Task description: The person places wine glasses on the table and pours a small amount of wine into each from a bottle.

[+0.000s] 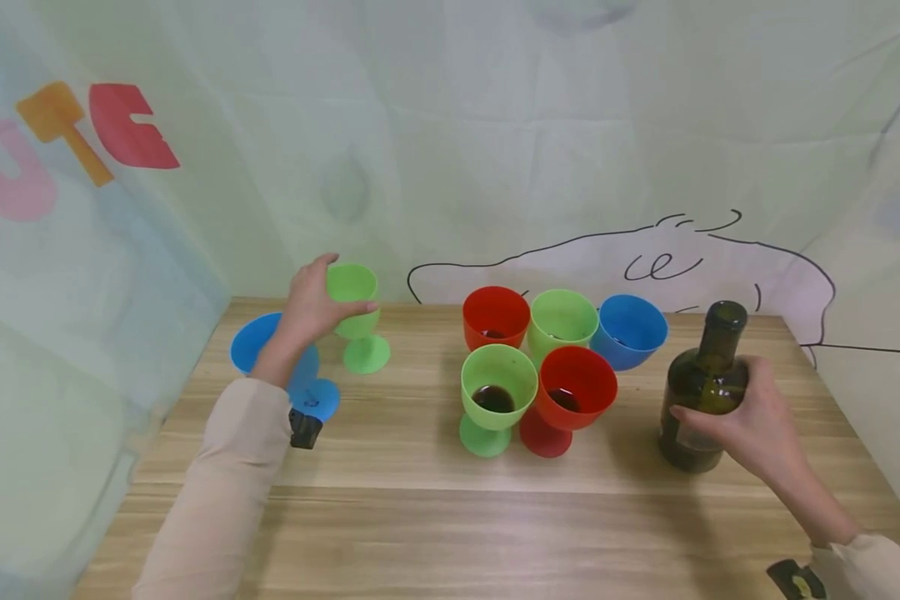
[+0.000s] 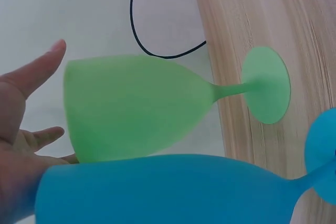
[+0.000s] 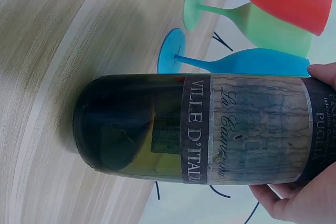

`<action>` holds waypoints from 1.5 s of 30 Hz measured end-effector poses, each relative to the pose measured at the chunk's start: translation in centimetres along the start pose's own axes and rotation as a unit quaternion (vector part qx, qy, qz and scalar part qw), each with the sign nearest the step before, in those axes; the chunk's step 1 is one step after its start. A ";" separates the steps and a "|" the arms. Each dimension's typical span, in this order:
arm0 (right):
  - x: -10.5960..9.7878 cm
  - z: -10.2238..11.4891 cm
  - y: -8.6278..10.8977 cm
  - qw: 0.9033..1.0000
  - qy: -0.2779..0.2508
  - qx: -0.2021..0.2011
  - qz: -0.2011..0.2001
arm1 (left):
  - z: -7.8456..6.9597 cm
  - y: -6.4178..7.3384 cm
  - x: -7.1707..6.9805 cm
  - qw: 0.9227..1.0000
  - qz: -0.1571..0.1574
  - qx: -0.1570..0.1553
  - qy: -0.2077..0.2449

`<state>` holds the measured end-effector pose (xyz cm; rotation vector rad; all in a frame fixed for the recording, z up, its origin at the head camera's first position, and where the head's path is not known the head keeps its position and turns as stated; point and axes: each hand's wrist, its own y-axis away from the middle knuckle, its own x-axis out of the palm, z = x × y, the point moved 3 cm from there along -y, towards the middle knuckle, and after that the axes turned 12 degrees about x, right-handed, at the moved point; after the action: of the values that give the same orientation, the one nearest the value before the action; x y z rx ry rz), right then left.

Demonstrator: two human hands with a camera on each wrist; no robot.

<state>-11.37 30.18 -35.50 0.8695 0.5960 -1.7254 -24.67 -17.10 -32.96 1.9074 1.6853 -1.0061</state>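
Note:
At the left, my left hand reaches to a light green goblet, thumb and fingers spread about its rim. The left wrist view shows a gap between the raised thumb and the bowl of this upright goblet. A blue goblet stands partly hidden under my left wrist. At the right, my right hand grips a dark green wine bottle around its upper body. The bottle is upright, its base at the tabletop. Its label faces the right wrist camera, and dark liquid shows through the glass.
Mid-table, several goblets stand close together: a front green goblet, a front red goblet, a back red goblet, a back green goblet and a back blue goblet. Dark liquid shows inside. A printed cloth hangs behind the wooden table.

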 end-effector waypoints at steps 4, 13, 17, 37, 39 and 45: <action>0.0 0.0 -0.1 1.000 -0.001 -0.002 0.000 | 0.1 0.0 0.0 1.000 0.003 -0.003 -0.003; 0.1 -0.1 -0.1 1.000 -0.002 -0.003 -0.002 | 0.2 0.0 0.2 1.000 0.008 -0.008 -0.007; 0.1 -0.1 -0.1 1.000 -0.003 -0.005 -0.004 | 0.2 0.1 0.3 1.000 0.006 -0.011 -0.009; 0.1 0.1 0.0 1.000 -0.006 -0.012 -0.001 | -0.4 0.6 0.5 1.000 -0.020 -0.003 -0.020; 0.1 0.1 0.0 1.000 -0.005 -0.011 -0.002 | -0.7 0.8 0.6 1.000 -0.022 0.003 -0.012; 0.1 0.2 0.1 1.000 -0.003 -0.012 -0.003 | -1.9 1.4 1.2 0.999 -0.021 0.033 0.014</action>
<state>-11.37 29.99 -35.48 0.8452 0.6145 -1.7232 -22.84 -15.14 -32.80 1.9435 1.7351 -1.0680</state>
